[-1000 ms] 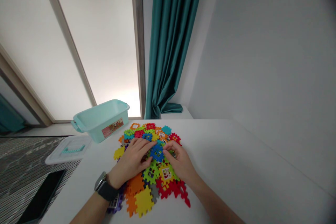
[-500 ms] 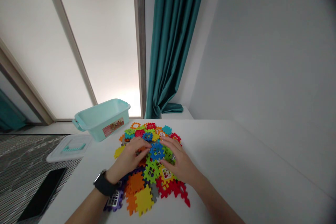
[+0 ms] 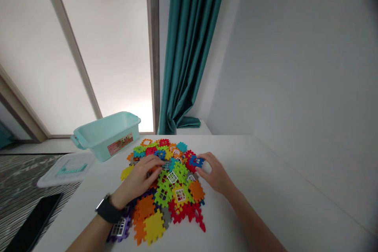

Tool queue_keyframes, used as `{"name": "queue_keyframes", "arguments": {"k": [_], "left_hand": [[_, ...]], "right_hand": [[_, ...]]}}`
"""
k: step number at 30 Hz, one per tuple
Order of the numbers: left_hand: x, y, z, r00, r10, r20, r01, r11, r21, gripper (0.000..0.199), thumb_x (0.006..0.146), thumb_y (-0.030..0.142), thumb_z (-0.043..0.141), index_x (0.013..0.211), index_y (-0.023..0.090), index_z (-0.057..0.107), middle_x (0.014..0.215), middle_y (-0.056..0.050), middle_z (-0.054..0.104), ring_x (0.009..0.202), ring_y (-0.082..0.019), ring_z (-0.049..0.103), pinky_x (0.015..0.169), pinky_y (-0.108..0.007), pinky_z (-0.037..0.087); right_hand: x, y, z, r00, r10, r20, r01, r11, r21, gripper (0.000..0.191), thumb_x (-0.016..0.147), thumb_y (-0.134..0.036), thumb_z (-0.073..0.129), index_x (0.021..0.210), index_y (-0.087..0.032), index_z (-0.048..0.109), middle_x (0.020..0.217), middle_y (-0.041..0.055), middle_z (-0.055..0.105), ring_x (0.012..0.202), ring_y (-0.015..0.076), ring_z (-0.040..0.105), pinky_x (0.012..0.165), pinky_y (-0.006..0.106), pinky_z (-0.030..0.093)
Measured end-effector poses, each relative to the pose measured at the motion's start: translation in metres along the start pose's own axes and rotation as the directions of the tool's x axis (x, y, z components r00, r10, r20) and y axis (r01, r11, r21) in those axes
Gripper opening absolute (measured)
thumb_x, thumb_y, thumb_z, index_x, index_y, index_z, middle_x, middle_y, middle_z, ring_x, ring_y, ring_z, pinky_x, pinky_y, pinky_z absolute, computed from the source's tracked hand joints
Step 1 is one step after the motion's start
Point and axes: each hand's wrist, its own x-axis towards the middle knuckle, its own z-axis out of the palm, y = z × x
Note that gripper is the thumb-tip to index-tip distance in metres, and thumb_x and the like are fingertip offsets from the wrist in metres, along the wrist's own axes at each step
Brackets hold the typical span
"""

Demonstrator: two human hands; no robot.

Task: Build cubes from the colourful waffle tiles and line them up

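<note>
A spread pile of colourful interlocking plastic pieces, among them a yellow square (image 3: 154, 227) and a green window piece (image 3: 163, 194), lies on the white table. At the pile's right edge my right hand (image 3: 215, 173) pinches a blue piece (image 3: 196, 161) between thumb and fingers, over red pieces. My left hand (image 3: 142, 176), with a black watch on the wrist, rests over the pile's left-middle part. Its thumb and fingers are apart; an orange piece shows beneath them, and nothing is visibly gripped.
An open mint-green bin (image 3: 108, 136) stands at the table's back left. Beside it lies a translucent lid (image 3: 67, 169) with a teal handle. A dark flat object (image 3: 34, 222) is at the lower left. Behind the table hang a teal curtain (image 3: 191, 51) and a wall.
My right hand has moved right, carrying the blue piece from the pile's middle to its right edge. My left hand stays over the pile. The view has shifted slightly.
</note>
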Motion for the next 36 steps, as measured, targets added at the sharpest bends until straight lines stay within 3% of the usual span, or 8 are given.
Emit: {"name": "queue_keyframes", "arguments": {"k": [3, 7, 15, 20, 25, 36], "left_hand": [[0.0, -0.001, 0.001, 1.0, 0.015, 0.011, -0.016, 1.0, 0.025, 0.022, 0.101, 0.028, 0.048, 0.105, 0.024, 0.069, 0.11, -0.006, 0.072, 0.103, -0.022, 0.067, 0.094, -0.04, 0.056], [0.0, -0.002, 0.002, 0.999, 0.026, 0.021, -0.027, 0.999, 0.04, 0.023, 0.101, 0.03, 0.048, 0.105, 0.023, 0.069, 0.105, -0.006, 0.072, 0.098, -0.022, 0.069, 0.092, -0.039, 0.057], [0.001, -0.002, 0.001, 0.999, 0.037, -0.004, -0.037, 0.998, 0.052, 0.022, 0.101, 0.032, 0.048, 0.106, 0.024, 0.068, 0.102, -0.005, 0.074, 0.094, -0.022, 0.07, 0.087, -0.038, 0.058], [0.001, -0.001, 0.0, 1.0, 0.026, 0.018, -0.027, 0.998, 0.057, 0.023, 0.101, 0.03, 0.047, 0.104, 0.024, 0.069, 0.099, -0.005, 0.073, 0.092, -0.021, 0.069, 0.086, -0.036, 0.057], [0.001, -0.001, 0.0, 0.999, 0.03, 0.02, -0.032, 0.997, 0.069, 0.023, 0.102, 0.029, 0.046, 0.102, 0.024, 0.069, 0.099, -0.004, 0.073, 0.093, -0.021, 0.068, 0.087, -0.037, 0.057], [0.001, -0.001, -0.001, 0.999, 0.037, 0.033, -0.04, 0.993, 0.109, 0.021, 0.101, 0.027, 0.048, 0.102, 0.023, 0.068, 0.099, -0.005, 0.072, 0.093, -0.021, 0.066, 0.084, -0.037, 0.053]], "right_hand": [[-0.007, 0.025, 0.001, 0.991, 0.13, -0.044, -0.137, 0.963, -0.232, 0.021, 0.091, -0.035, 0.062, 0.108, -0.023, 0.064, 0.103, 0.007, 0.068, 0.101, 0.0252, 0.062, 0.091, 0.039, 0.046], [-0.01, 0.038, 0.006, 0.971, 0.224, -0.085, -0.239, 0.906, -0.349, 0.018, 0.094, -0.038, 0.058, 0.098, -0.023, 0.065, 0.097, 0.007, 0.067, 0.099, 0.0268, 0.059, 0.09, 0.041, 0.04], [-0.011, 0.043, 0.011, 0.961, 0.272, -0.057, -0.269, 0.857, -0.44, 0.019, 0.087, -0.04, 0.066, 0.101, -0.026, 0.068, 0.1, 0.0081, 0.066, 0.1, 0.0273, 0.057, 0.086, 0.039, 0.039], [-0.013, 0.034, 0.01, 0.963, 0.26, -0.07, -0.266, 0.881, -0.391, 0.023, 0.091, -0.035, 0.06, 0.11, -0.023, 0.066, 0.106, 0.0114, 0.065, 0.103, 0.0297, 0.056, 0.09, 0.043, 0.039], [-0.01, 0.01, 0.017, 0.986, 0.166, -0.02, -0.166, 0.951, -0.262, 0.023, 0.092, -0.024, 0.054, 0.113, -0.024, 0.064, 0.106, 0.0078, 0.067, 0.103, 0.0259, 0.059, 0.094, 0.041, 0.04], [0.029, -0.042, 0.017, 0.987, -0.077, 0.143, 0.07, 0.996, 0.05, 0.014, 0.096, -0.019, 0.053, 0.099, -0.023, 0.066, 0.1, 0.0041, 0.071, 0.098, 0.0223, 0.061, 0.092, 0.039, 0.041]]}}
